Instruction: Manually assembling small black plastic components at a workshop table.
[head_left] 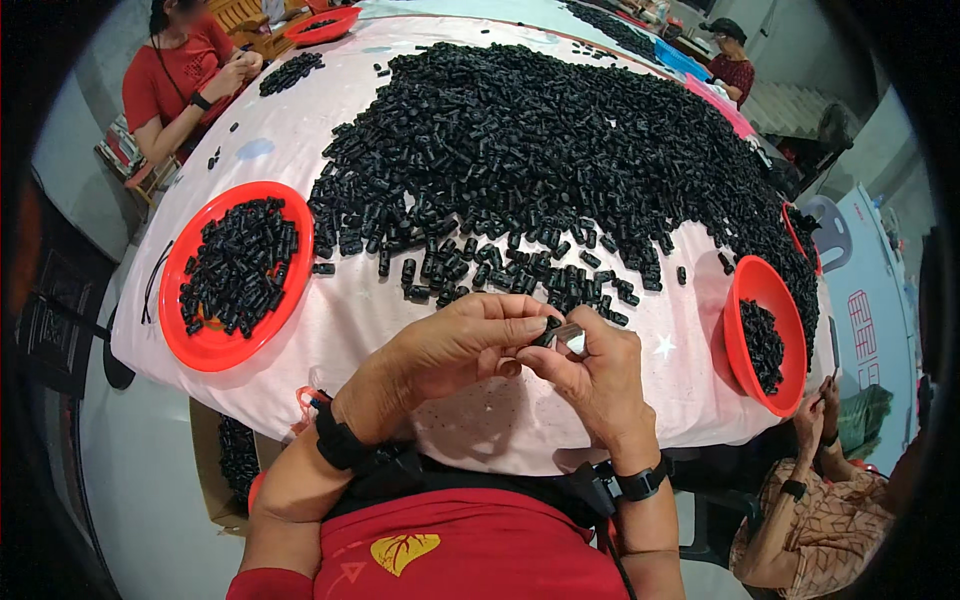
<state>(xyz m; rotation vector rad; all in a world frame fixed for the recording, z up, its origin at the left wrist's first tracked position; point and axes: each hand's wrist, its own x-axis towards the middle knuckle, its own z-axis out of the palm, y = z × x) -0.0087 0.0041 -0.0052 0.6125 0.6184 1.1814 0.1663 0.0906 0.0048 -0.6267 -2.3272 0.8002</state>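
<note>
Both my hands meet over the near edge of the cloth-covered table. My left hand (487, 330) pinches a small black cylindrical plastic part (547, 331) between thumb and fingers. My right hand (592, 365) is closed on a small shiny, silvery or clear piece (570, 334) held against that part; its exact kind I cannot make out. Just beyond my fingers lie loose black parts (520, 270) of the same sort, at the front of a large heap (540, 140).
To the left stands a red plastic basin (169, 318) holding black parts; another red bowl (737, 345) sits at the right edge. A cardboard box (208, 470) of parts is below the table at left. Other people work at the far left, far right and near right.
</note>
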